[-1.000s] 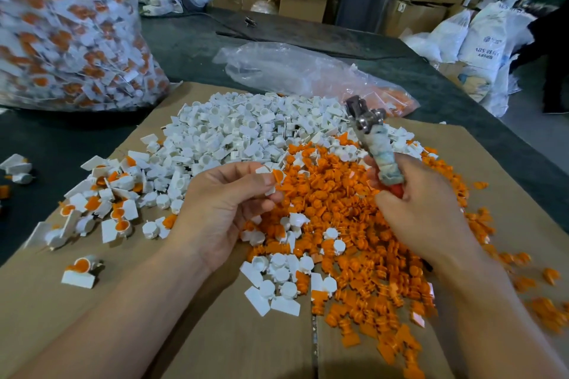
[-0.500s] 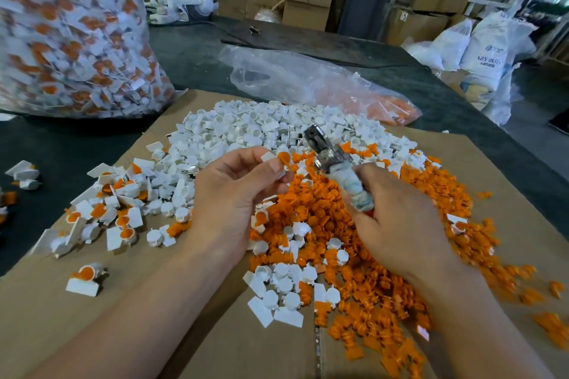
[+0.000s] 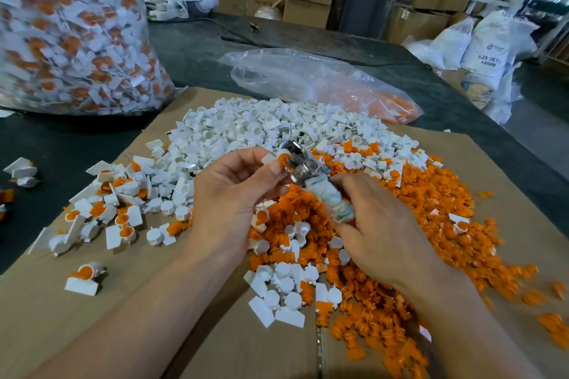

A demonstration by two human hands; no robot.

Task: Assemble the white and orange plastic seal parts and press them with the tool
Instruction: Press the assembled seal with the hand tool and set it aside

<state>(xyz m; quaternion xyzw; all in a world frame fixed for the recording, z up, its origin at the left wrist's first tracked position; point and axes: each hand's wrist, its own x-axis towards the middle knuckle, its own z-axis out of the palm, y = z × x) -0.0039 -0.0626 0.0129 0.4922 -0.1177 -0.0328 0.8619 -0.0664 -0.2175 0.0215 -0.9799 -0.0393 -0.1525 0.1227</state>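
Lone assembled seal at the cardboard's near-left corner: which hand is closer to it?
Left. The left hand, pinching a seal part, is right of and beyond the lone seal; the right hand, gripping the tool, is farther right.

the left hand (image 3: 234,191) pinches a white and orange seal part (image 3: 278,160) between thumb and fingertips, right against the metal head of the tool (image 3: 311,175). the right hand (image 3: 378,234) grips the tool's wrapped handle, with the tool tilted up and to the left. whether the head actually closes on the seal is hard to tell. below the hands, a cardboard sheet (image 3: 92,317) carries a pile of white parts (image 3: 261,129) on its far side and orange parts (image 3: 431,209) nearer right. joined seals (image 3: 114,209) lie scattered at left. on the dark table (image 3: 61,144) behind sit a big bag (image 3: 67,31) of white and orange pieces and a flatter clear bag (image 3: 323,83).
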